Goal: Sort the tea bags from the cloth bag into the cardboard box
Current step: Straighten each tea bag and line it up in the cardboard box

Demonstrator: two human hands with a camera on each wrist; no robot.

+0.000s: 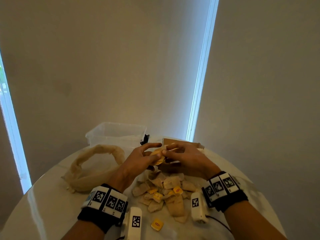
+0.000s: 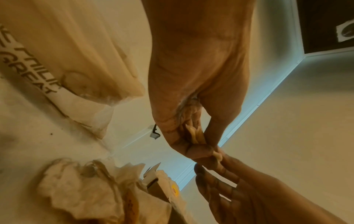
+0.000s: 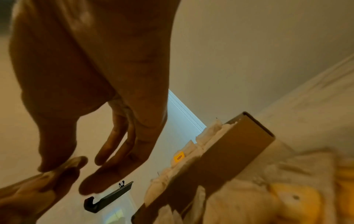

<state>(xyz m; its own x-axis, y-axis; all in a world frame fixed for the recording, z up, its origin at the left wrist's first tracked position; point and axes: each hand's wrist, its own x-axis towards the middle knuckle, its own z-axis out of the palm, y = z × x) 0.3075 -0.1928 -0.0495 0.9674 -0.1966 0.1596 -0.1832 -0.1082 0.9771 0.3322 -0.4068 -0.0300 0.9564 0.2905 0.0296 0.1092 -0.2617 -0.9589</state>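
Note:
My left hand [image 1: 154,151] grips a small stack of tea bags [image 1: 157,157] above the table, thumb on one side and fingers on the other; the stack's edges [image 2: 195,134] show between them in the left wrist view. My right hand [image 1: 167,150] meets it from the right and pinches the stack's outer tea bag [image 2: 218,156] at its edge. Just behind and under the right hand stands the brown cardboard box [image 3: 220,159], with tea bags [image 3: 203,141] upright inside. A loose pile of tea bags [image 1: 164,191] lies between my wrists. The limp cloth bag [image 1: 93,167] lies to the left.
A clear plastic tub [image 1: 116,134] stands at the table's back, with a black clip [image 1: 144,139] beside it. One yellow tea tag [image 1: 157,224] lies alone near the front edge. The round white table [image 1: 52,205] ends close behind the box and tub.

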